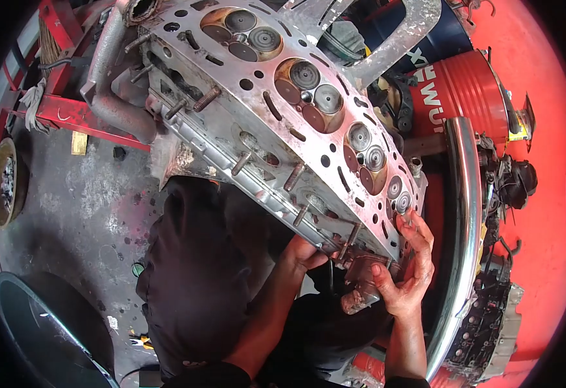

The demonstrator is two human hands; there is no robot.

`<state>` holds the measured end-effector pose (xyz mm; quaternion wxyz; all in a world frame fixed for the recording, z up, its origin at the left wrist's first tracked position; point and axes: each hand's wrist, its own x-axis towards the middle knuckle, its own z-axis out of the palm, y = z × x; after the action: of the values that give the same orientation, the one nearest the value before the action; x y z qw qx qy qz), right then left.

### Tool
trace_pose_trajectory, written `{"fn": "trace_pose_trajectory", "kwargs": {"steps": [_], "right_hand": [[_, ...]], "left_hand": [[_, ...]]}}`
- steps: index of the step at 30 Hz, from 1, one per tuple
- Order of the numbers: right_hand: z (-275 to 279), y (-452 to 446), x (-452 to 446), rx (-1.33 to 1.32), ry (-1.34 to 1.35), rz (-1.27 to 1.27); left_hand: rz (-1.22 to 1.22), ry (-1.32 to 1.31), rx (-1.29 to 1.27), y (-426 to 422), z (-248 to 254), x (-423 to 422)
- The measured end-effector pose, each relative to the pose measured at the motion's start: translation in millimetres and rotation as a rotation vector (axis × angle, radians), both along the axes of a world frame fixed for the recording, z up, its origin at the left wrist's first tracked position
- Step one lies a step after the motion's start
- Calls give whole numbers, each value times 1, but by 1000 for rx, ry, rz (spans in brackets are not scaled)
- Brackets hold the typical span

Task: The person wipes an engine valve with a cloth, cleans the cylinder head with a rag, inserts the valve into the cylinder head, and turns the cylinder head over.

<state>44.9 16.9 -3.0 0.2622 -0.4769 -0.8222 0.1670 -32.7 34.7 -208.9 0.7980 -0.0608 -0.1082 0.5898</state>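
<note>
A greasy cylinder head slants across the view from 11 o'clock to 4 o'clock, its flat face up and four groups of valves showing, with studs jutting from its side and a pipe beside its upper end. At 4 o'clock, the person's right hand, smudged with grime, is half open: its fingers curl with the tips at the face beside the last valves, while the thumb stands apart from them, close by a brown fitting at the lower end. Between 5 and 6 o'clock, the left hand reaches beneath the near edge; its fingers are hidden, and whether they are spread or pinching something cannot be told. Dark-clothed legs fill the space below, at 7 o'clock. Stained grey floor spreads at 9 o'clock, with a bowl at its far side, a dark basin at 8 o'clock and a red frame at 10. Opposite, a blue drum stands at 1 o'clock and a red drum at 2; a shiny bar runs along 3 to 5 o'clock, with engine parts lying beyond it on a red surface.
</note>
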Motion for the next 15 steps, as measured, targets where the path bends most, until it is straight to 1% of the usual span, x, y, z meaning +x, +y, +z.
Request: {"fn": "trace_pose_trajectory", "kwargs": {"steps": [1,2,3,6,8,9,15], "right_hand": [[-1,1,0,6,24,11],[-2,1,0,12,48,21],[-3,1,1,8,50,18],[-3,3,0,11,93,32],[-1,2,0,30,30,19],[-2,2,-1,31,45,13],[-1,1,-1,21,27,7]], "left_hand": [[5,6,4,0,-4,1],[-12,-5,77,0,-17,5],[-25,-16,150,0,-19,3],[-46,49,139,0,-15,-8],[-49,93,142,-1,-4,-21],[-3,171,106,-1,5,-24],[89,246,-18,-10,7,-17]]}}
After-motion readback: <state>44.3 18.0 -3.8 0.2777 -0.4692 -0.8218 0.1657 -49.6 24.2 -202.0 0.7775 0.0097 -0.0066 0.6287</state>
